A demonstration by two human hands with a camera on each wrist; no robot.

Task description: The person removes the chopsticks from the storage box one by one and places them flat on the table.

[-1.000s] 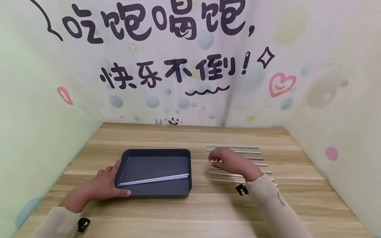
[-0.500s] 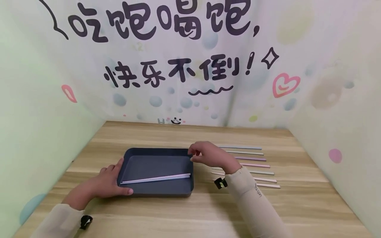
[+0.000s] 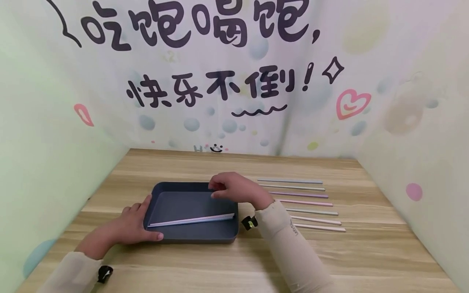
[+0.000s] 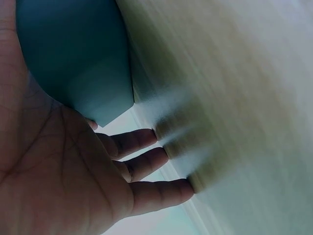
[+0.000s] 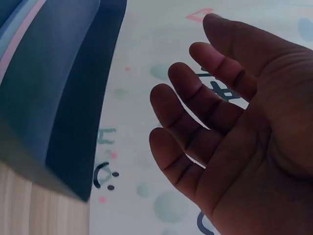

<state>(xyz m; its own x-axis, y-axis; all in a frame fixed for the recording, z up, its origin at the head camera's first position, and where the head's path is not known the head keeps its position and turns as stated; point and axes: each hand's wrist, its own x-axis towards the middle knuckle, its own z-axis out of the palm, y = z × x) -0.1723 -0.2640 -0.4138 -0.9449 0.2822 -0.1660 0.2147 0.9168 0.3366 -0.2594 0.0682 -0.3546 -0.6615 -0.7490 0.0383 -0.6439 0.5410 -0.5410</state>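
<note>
A dark blue-grey rectangular tray (image 3: pixel 183 203) lies on the table, with pink and light blue chopsticks (image 3: pixel 190 220) slanting across its front half. My left hand (image 3: pixel 132 226) rests against the tray's left end, thumb along the front corner. In the left wrist view the tray (image 4: pixel 78 58) meets the palm, and the outstretched fingers (image 4: pixel 161 196) reach down to the tabletop. Above the tray's back right corner hovers my right hand (image 3: pixel 236 188), its fingers loosely bent. The right wrist view shows the palm (image 5: pixel 234 152) holding nothing, apart from the tray's wall (image 5: pixel 80 122).
Several pastel chopsticks (image 3: pixel 304 202) lie in a spaced row on the wooden table (image 3: pixel 205 266), right of the tray; the right forearm partly covers their left ends. A printed cloth wall (image 3: pixel 234 130) closes off the back, with pale walls at both sides.
My right hand has moved left, from above the chopstick row to over the tray's back right corner. My left hand and the chopsticks in the tray have stayed put.
</note>
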